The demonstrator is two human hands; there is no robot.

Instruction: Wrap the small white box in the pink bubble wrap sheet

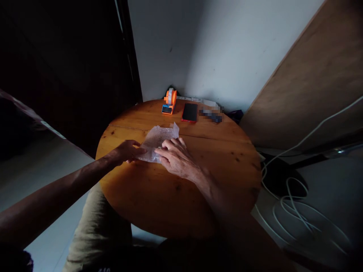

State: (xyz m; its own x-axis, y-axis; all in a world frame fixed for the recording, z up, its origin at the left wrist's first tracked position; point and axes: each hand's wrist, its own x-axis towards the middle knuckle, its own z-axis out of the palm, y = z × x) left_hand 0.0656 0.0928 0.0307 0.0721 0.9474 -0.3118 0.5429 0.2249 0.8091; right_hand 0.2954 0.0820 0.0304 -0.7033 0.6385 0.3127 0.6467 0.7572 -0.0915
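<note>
A sheet of clear bubble wrap (155,138), apparently folded into a flat packet, lies on the round wooden table (198,204). My left hand (128,152) grips its left edge, with the thumb on top and the other fingers partly hidden beneath. On the wrap's right side rests my right hand (179,158), palm down, its fingers apart and slightly bent, the index finger reaching left across the plastic. A raised corner of the wrap sticks up behind the right fingers. Whether anything lies inside the wrap I cannot tell.
Toward the back of the table stands an orange tape dispenser (170,99) with a tape roll. Beside it lie a dark-screened phone (190,112) with a red edge and a blurred dark item (211,115). A wall (227,49) rises behind. White cables (295,211) loop on the floor at right.
</note>
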